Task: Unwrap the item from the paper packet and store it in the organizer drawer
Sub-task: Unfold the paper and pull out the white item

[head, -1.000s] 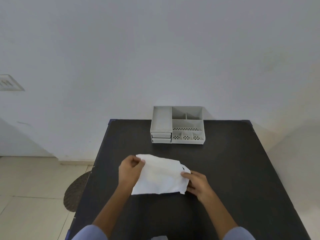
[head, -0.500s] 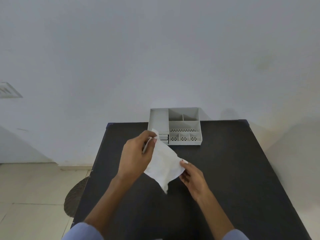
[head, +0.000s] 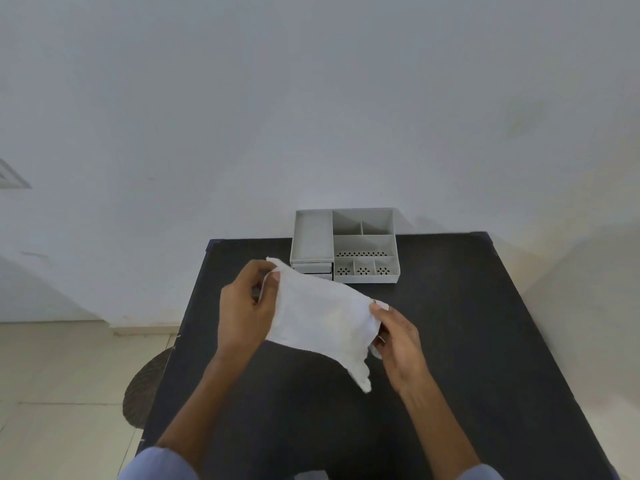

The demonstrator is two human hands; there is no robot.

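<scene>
A white paper packet (head: 322,317) is held in the air above the black table (head: 467,341), stretched between both hands. My left hand (head: 246,306) pinches its upper left corner; my right hand (head: 394,334) grips its right edge. A loose corner of the paper hangs down toward the table. Whatever is inside the packet is hidden. The grey organizer (head: 346,245) stands at the table's far edge, with open top compartments and two small drawers on its front left, partly hidden behind the paper.
A white wall rises behind the table. A round woven stool (head: 145,386) stands on the tiled floor at the table's left side. The table's near edge lies under my forearms and blue sleeves.
The packet was lying flat on the table; both hands have lifted it and spread it wider, and it is now held in the air in front of the organizer.
</scene>
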